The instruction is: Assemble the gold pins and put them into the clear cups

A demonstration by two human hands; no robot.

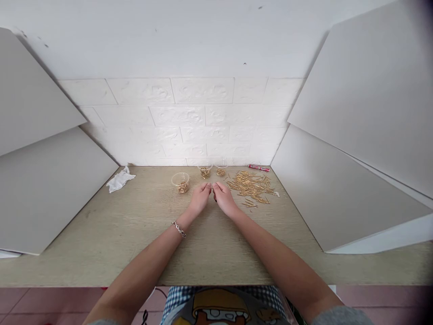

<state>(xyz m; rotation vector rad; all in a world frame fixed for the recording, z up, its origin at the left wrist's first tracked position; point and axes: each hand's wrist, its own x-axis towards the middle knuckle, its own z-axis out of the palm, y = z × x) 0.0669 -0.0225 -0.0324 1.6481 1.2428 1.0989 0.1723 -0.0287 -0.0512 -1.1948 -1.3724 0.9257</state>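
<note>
The left hand (202, 195) and the right hand (223, 197) are held together, fingertips almost meeting; a small piece (212, 185), too tiny to be identified, seems pinched between them, probably for steadiness. Golden sticks (250, 183) are spread toward three o'clock, perhaps for easy reach; cups (173, 183) are placed toward nine and twelve o'clock, presumably to keep golden bits (183, 187) apart.
</note>
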